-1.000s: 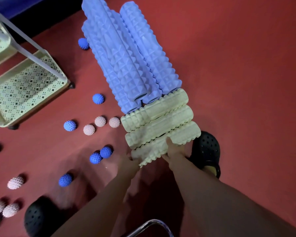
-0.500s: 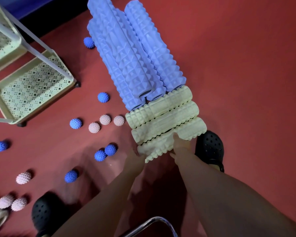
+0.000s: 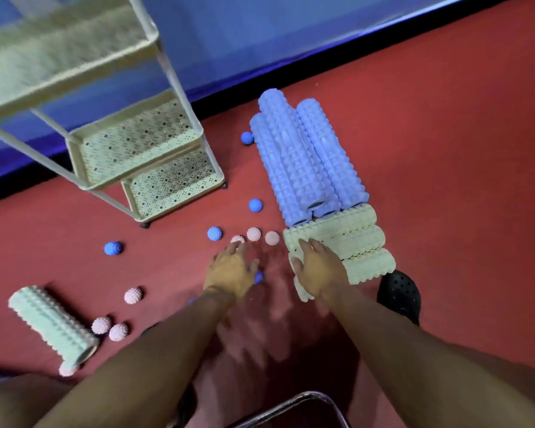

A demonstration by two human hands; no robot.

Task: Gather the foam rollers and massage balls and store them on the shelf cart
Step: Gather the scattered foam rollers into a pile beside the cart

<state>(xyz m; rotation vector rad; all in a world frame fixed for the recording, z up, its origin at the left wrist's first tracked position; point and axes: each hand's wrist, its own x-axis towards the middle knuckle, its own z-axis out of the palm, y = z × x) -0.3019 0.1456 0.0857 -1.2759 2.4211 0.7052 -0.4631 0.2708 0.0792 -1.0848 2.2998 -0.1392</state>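
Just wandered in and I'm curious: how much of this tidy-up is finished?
Little is stored: the shelf cart shows only bare trays. Blue rollers and cream rollers lie grouped on the floor. In hand: the right hand rests on a cream roller; the left hand hovers over the balls. Left: a green roller, pink balls and blue balls.

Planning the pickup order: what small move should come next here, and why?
Probably curl the right hand round the cream roller it rests on and lift it. The left hand hovers free over the balls, and the cart shelves sit close by.
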